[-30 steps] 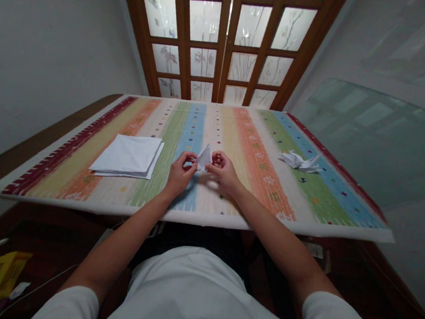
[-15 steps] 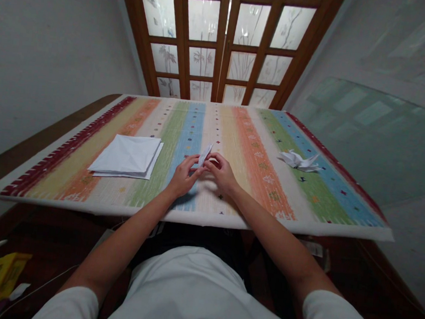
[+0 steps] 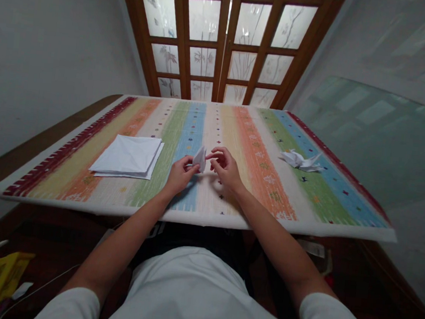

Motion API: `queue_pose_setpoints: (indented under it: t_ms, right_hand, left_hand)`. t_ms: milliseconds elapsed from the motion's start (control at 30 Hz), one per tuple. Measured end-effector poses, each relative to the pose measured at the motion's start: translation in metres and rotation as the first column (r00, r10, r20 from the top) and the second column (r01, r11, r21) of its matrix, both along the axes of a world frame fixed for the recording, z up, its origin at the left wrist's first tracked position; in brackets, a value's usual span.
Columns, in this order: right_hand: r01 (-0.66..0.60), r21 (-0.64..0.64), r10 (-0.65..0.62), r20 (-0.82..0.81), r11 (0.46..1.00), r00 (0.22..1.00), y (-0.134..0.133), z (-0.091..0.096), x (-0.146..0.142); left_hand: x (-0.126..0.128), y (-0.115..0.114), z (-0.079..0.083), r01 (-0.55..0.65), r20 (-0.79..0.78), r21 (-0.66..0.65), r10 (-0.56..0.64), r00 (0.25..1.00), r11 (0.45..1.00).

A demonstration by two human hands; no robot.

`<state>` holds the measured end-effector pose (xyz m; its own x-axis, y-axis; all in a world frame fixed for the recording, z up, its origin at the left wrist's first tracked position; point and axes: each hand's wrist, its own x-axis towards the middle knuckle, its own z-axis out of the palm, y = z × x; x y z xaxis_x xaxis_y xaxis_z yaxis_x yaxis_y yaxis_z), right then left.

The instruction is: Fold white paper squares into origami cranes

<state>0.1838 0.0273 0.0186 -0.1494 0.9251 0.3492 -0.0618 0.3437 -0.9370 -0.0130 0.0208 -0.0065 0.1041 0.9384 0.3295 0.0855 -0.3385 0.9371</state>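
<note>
L hand [image 3: 183, 174] fingers pinch light, thin folded paper [image 3: 199, 158] low down, best held there; R hand [image 3: 225, 168] fingers part-open just beside it, holding nothing.

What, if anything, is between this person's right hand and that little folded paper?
Nothing visible: the right hand is open, with its fingertips a small gap from the folded white paper, which the left hand is holding.

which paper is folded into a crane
The origami crane at the tablecloth's right; the others are a flat paper stack and the small folded piece in the left hand.
</note>
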Motion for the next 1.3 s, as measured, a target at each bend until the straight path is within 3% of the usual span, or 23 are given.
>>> queue_pose_setpoints:
  t_ms: [233,733,1067,1300]
  right_hand:
    - [0.039,0.122,-0.038,-0.008,0.992,0.999,-0.008,0.013,0.002]
    - [0.089,0.091,-0.088,-0.021,0.992,0.996,0.002,0.007,0.004]
    - [0.035,0.015,-0.034,-0.081,0.999,0.996,0.007,0.003,0.006]
    - [-0.002,0.015,0.003,-0.075,1.000,0.997,0.005,0.004,0.006]
  left_hand:
    - [0.003,-0.004,0.001,0.162,0.115,-0.090,-0.151,0.982,0.983]
    - [0.002,-0.006,0.007,0.141,0.135,-0.080,-0.130,0.982,0.987]
    - [0.005,-0.008,0.008,0.188,0.165,-0.188,-0.157,0.974,0.964]
    - [0.003,-0.008,0.007,0.130,0.130,-0.182,-0.107,0.986,0.975]
